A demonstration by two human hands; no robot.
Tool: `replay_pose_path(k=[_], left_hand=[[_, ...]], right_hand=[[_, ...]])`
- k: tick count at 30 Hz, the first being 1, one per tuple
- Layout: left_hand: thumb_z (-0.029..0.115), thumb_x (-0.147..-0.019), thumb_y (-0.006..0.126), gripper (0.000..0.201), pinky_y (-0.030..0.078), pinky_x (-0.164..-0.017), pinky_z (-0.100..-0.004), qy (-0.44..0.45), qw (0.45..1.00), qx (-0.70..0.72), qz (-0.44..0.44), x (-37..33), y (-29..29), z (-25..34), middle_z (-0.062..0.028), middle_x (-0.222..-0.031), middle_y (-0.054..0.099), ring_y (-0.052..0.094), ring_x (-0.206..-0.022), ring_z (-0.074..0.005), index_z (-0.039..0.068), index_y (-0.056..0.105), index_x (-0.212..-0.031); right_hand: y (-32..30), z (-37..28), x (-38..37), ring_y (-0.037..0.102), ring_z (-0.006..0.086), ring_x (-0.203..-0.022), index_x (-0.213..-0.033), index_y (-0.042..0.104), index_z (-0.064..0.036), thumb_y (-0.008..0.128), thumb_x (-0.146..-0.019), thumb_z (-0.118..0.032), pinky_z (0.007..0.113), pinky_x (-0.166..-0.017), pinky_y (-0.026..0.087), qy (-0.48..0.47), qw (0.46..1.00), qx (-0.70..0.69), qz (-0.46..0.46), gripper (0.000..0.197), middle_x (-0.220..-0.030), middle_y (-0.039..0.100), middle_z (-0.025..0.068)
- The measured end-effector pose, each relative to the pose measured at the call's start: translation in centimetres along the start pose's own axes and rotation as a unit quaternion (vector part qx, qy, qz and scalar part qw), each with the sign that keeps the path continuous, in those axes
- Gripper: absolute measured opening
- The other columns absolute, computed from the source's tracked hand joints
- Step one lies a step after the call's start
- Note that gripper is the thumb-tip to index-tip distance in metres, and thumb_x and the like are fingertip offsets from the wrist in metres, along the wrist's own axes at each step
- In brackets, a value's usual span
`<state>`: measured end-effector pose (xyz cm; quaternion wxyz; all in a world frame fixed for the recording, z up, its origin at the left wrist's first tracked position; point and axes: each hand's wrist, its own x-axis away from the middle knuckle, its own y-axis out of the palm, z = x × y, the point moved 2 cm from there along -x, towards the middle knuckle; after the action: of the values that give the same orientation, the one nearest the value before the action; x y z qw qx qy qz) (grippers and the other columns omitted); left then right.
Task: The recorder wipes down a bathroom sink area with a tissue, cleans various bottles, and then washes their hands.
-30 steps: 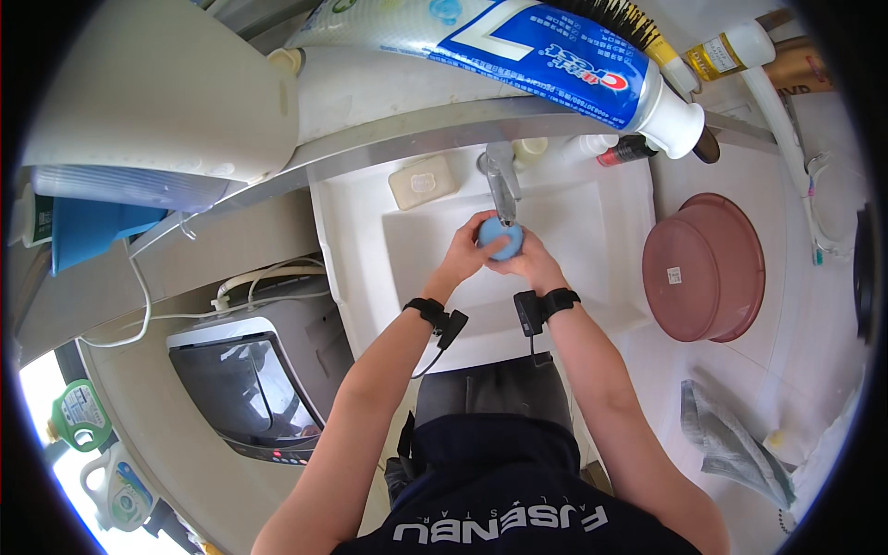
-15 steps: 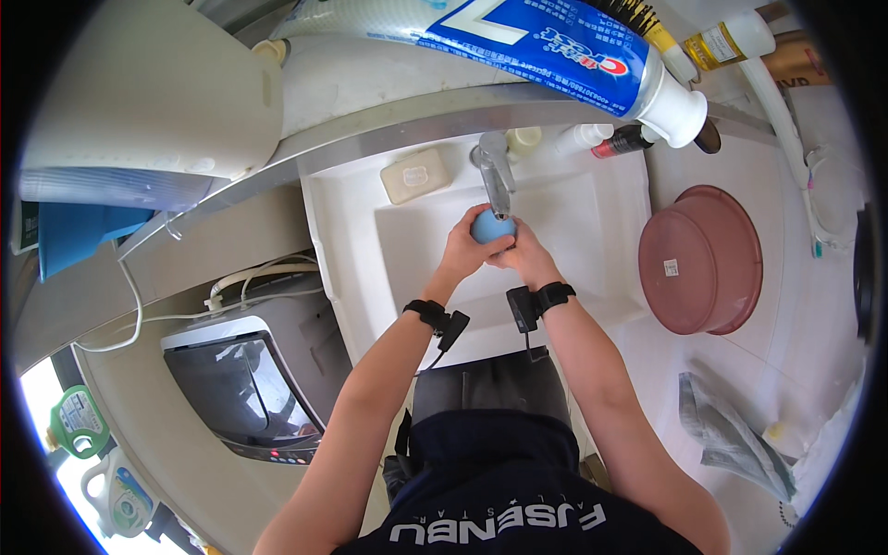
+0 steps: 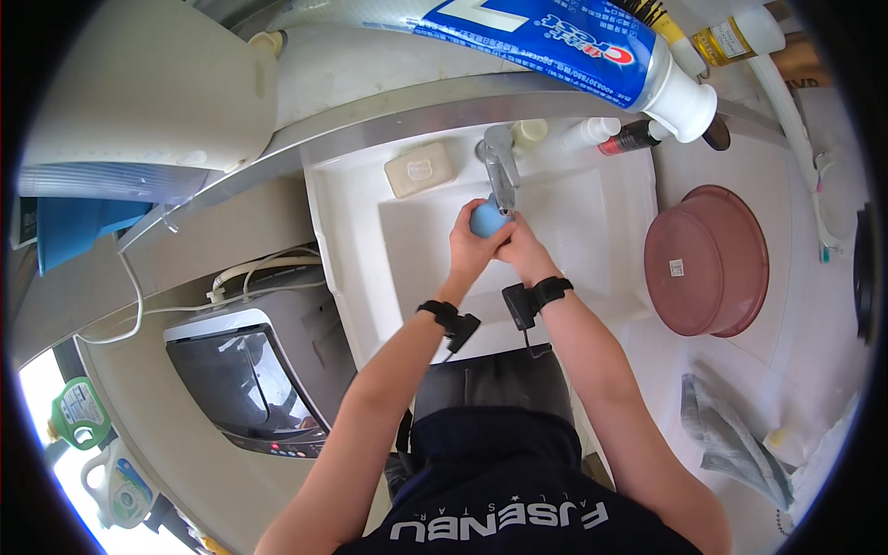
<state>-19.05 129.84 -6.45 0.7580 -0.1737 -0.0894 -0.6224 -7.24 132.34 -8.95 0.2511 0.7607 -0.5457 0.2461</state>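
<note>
Under the spout of a chrome faucet (image 3: 500,176) I hold a small light-blue rounded thing (image 3: 487,218); its exact kind does not show. My left hand (image 3: 470,244) is wrapped around its left and near side, thumb across the front. Close against it, my right hand (image 3: 524,248) has curled fingers at the thing's right side, partly hidden behind the left thumb and the spout. Both hands are over the basin of a white sink (image 3: 425,287). Whether water is running cannot be made out.
A beige soap box (image 3: 420,170) and several small bottles line the sink's back rim. Overhead, a shelf holds a large toothpaste tube (image 3: 555,37). Left of the sink stands a washing machine (image 3: 250,379); at the right is a reddish-brown plastic basin (image 3: 707,261).
My left hand has turned slightly around the light-blue thing, its thumb now nearer the right hand. The whole view has shifted a little.
</note>
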Motion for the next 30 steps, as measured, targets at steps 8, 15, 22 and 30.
replay_pose_path(k=[8,15,22,30], left_hand=[[0.014,-0.085,0.081,0.074,0.047,-0.103,-0.0365,0.04,0.968,0.125,-0.216,-1.8,-3.7,-2.7,-0.0109,-0.13,0.063,0.059,-0.117,-0.0209,0.004,0.045,-0.149],[0.018,-0.08,0.085,0.079,0.051,-0.099,-0.0366,-0.015,0.997,0.007,-0.078,-0.7,-1.3,0.1,-0.0105,-0.131,0.063,0.061,-0.117,-0.0235,0.005,0.046,-0.148],[0.014,-0.085,0.081,0.078,0.043,-0.108,-0.0365,0.051,0.961,0.098,-0.253,-1.4,-4.5,-2.3,-0.0098,-0.139,0.057,0.054,-0.126,-0.0212,0.007,0.041,-0.152],[0.012,-0.097,0.066,0.062,0.042,-0.108,-0.0348,-0.003,0.946,0.199,-0.254,-2.8,-3.3,-4.2,-0.0081,-0.137,0.058,0.053,-0.126,-0.0184,0.005,0.04,-0.153]], right_hand=[[-2.3,-2.4,2.3,0.064,0.0175,-0.101,-0.127,0.055,-0.0004,0.078,-0.076,-0.006,0.03,-0.087,0.053,-0.105,0.987,0.118,-0.038,0.056,-0.111,0.065,0.0073],[0.5,-3.2,2.6,0.063,0.0176,-0.105,-0.131,0.052,0.0009,0.075,-0.076,-0.002,0.031,-0.091,0.052,-0.071,0.995,0.072,0.006,0.059,-0.113,0.065,0.0085],[-1.9,-2.2,1.9,0.062,0.0184,-0.11,-0.132,0.054,-0.0013,0.084,-0.074,-0.007,0.032,-0.096,0.051,-0.092,0.984,0.135,-0.07,0.065,-0.119,0.065,0.0083],[-1.3,-3.7,2.5,0.062,0.0225,-0.113,-0.137,0.049,-0.002,0.085,-0.075,-0.008,0.037,-0.095,0.053,-0.083,0.994,-0.006,-0.073,0.072,-0.126,0.061,0.011]])
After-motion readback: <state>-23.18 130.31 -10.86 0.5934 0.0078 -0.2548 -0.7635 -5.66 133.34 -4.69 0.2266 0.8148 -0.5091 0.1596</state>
